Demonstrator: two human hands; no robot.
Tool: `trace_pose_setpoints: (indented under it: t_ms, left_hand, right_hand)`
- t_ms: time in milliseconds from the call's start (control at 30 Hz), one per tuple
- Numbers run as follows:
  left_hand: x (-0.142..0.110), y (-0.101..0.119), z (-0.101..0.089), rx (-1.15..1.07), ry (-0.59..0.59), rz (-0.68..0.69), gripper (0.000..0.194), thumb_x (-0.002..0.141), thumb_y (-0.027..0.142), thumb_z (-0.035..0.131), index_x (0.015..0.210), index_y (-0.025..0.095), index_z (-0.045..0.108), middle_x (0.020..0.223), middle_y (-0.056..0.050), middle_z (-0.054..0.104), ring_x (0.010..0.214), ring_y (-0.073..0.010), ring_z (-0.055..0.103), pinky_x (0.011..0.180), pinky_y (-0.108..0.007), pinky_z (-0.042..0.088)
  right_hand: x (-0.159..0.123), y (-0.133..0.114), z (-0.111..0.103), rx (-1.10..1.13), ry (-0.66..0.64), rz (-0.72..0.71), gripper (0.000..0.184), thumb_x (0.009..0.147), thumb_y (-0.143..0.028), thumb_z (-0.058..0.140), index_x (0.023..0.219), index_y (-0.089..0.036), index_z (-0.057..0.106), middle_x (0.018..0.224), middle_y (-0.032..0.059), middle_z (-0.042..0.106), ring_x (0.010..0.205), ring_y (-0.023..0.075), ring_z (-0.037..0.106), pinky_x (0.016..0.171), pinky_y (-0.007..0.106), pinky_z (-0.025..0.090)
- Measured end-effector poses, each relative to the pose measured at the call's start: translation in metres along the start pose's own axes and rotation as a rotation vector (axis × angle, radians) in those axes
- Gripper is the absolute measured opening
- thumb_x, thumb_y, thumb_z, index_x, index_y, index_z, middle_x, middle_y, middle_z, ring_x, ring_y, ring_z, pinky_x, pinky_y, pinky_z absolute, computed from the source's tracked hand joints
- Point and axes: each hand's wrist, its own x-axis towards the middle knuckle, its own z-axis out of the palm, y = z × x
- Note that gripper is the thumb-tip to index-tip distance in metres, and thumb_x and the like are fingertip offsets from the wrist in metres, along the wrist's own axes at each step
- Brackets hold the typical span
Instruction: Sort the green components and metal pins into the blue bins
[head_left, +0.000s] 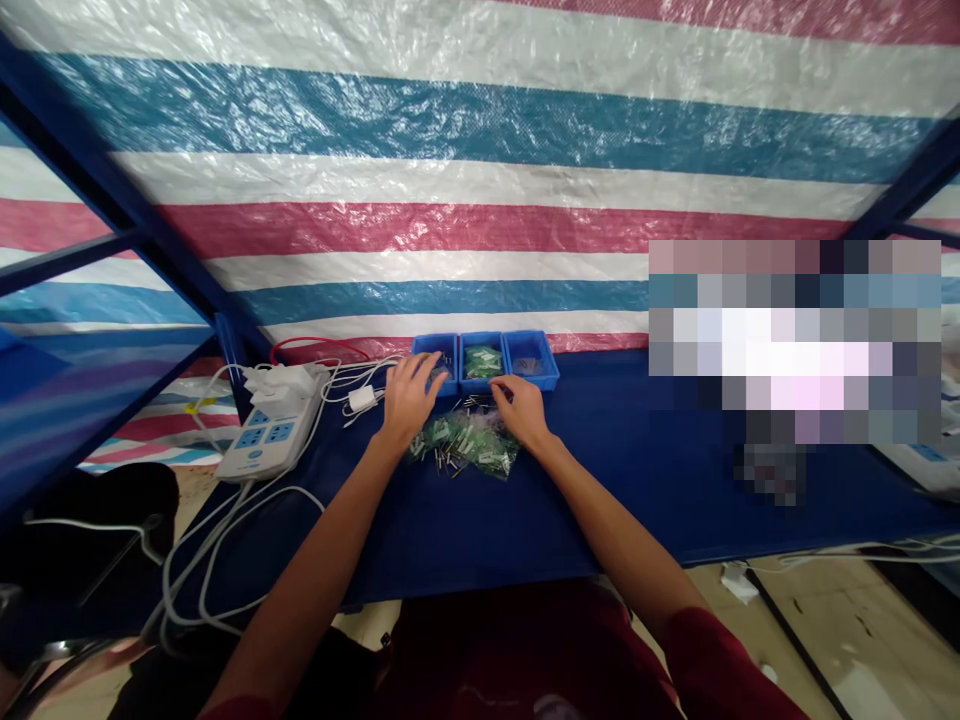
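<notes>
My left hand reaches over the left blue bin, its fingers apart; small pieces lie in that bin beneath the fingertips. My right hand is at the front of the middle blue bin, thumb and fingertips pinched together. Whatever it pinches is too small to make out. Green-and-white packets fill the middle bin. In the right blue bin lies something clear or greyish. Between my hands, a pile of similar green packets and thin metal pins is spread on the blue table.
A white power strip with plugged-in adapters stands at the left, with loose white cables around it. A small white adapter lies beside my left hand. Striped sheeting hangs behind the table. A blurred-out patch covers the right.
</notes>
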Motion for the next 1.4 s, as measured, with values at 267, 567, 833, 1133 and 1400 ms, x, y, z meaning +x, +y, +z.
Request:
trace_pose_setpoints:
  t_ms: [267,567,833,1133,1400]
  left_hand:
    - [-0.011,-0.002,0.001,-0.055,-0.148,0.145,0.03,0.097,0.029,0.041,0.092,0.018,0.069,0.086,-0.007,0.07,0.083,-0.0193,0.062,0.081,-0.032,0.046]
    - [0.008,-0.012,0.005,0.173,-0.344,-0.101,0.029,0.093,0.025,0.043,0.105,0.017,0.068,0.107,-0.011,0.07,0.103,-0.0262,0.062,0.088,-0.038,0.043]
    - [0.076,-0.019,0.021,0.389,-0.973,-0.087,0.033,0.075,0.034,0.065,0.104,0.018,0.072,0.106,-0.015,0.072,0.101,-0.0327,0.065,0.082,-0.035,0.046]
    - [0.065,-0.034,0.028,0.183,-0.567,-0.038,0.014,0.071,0.032,0.074,0.076,0.02,0.068,0.081,-0.007,0.073,0.077,-0.0248,0.065,0.072,-0.032,0.044]
    - [0.017,0.017,-0.009,-0.204,-0.32,0.042,0.032,0.086,0.049,0.059,0.097,0.02,0.063,0.089,-0.004,0.067,0.072,-0.0169,0.061,0.068,-0.027,0.044]
  right_hand:
    - [-0.001,0.002,0.002,-0.297,-0.193,0.112,0.021,0.086,-0.018,0.054,0.098,-0.021,0.07,0.098,0.0054,0.068,0.088,0.0189,0.062,0.071,0.026,0.044]
    - [-0.001,0.002,0.002,-0.352,-0.236,0.152,0.02,0.088,-0.021,0.053,0.1,-0.021,0.07,0.098,0.0051,0.068,0.089,0.0186,0.061,0.071,0.026,0.043]
    - [-0.001,-0.002,0.002,-0.35,-0.27,0.154,0.02,0.089,-0.023,0.053,0.099,-0.021,0.069,0.098,0.0049,0.068,0.09,0.0181,0.061,0.072,0.025,0.043]
    - [-0.002,-0.003,0.001,-0.282,-0.208,0.146,0.018,0.087,-0.02,0.054,0.093,-0.02,0.071,0.094,0.0057,0.069,0.086,0.019,0.062,0.071,0.026,0.044]
    - [0.0,-0.01,-0.004,0.248,0.012,0.092,0.035,0.093,-0.042,0.045,0.095,-0.017,0.07,0.089,0.0049,0.07,0.071,0.0152,0.059,0.069,0.025,0.046]
